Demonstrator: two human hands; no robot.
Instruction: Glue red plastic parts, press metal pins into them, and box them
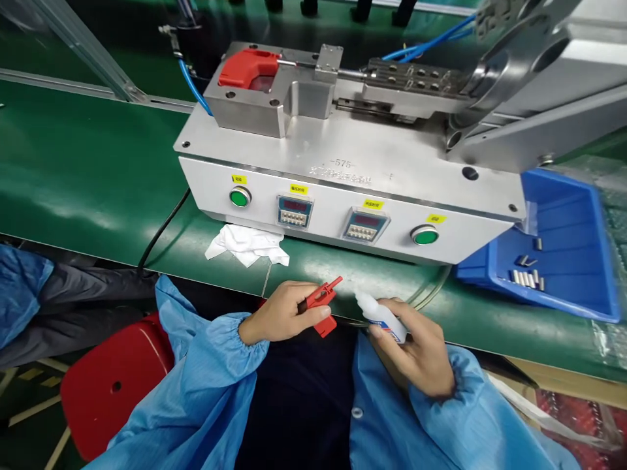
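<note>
My left hand (284, 312) is closed around a red plastic part (324, 325) that has a thin rod sticking out toward the upper right. A small white squeeze bottle (386, 320) with a blue and red label is gripped in my right hand (416, 346), its nozzle tilted up and left toward the red part. Bottle and part are close together but apart. Both hands are just over the front edge of the bench, before a metal press machine (313, 163). In the machine's fixture lies another red part (249, 68), with a metal rod reaching it from the right.
On the green bench (88, 163) a crumpled white cloth (247, 245) lies against the machine's front. A blue bin (563, 241) at the right holds several small metal pins (525, 279). A red stool (115, 385) stands at lower left, near another person's legs (63, 307).
</note>
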